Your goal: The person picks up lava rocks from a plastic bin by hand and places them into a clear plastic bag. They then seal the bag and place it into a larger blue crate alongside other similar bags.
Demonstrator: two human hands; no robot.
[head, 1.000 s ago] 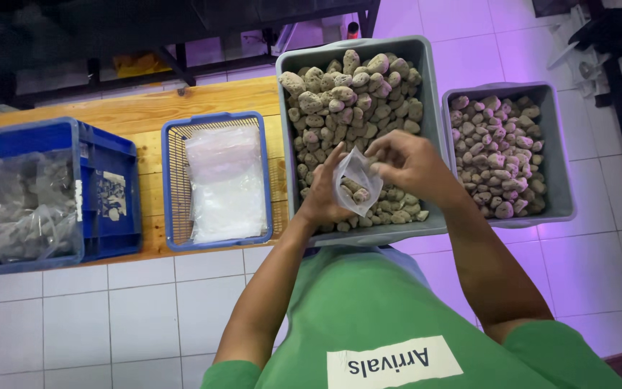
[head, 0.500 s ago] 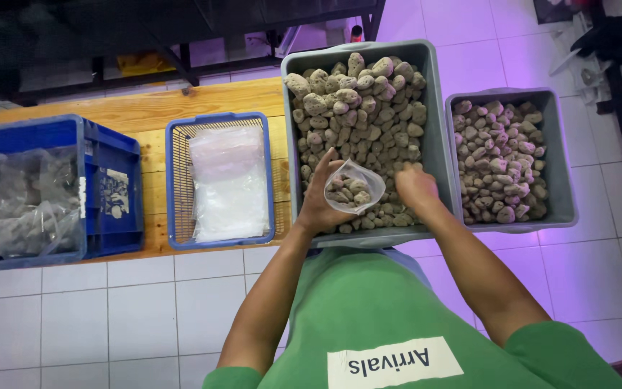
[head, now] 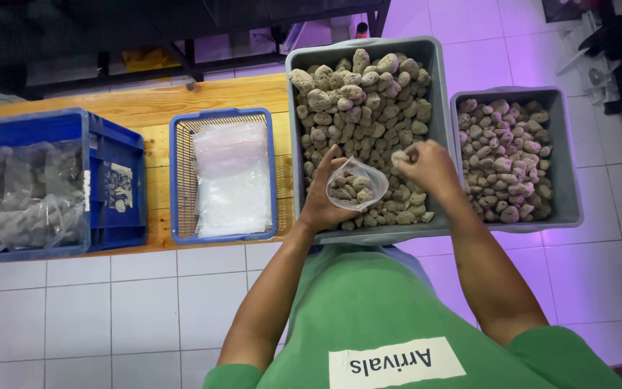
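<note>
Holding clear bag (head: 354,189) w/ left hand (head: 323,202); right hand (head: 430,164) pinching stone (head: 399,155) over grey bin (head: 437,108).

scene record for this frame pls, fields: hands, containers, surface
left hand: left hand holds a small clear bag open, a few stones inside
right hand: right hand pinches one pale stone just beside the bag mouth
centre: large grey tub heaped with porous stones
right: smaller grey tub of similar stones
left: blue basket with flat clear bags; blue crate with filled bags
surface: wooden board on a white tiled floor
</note>
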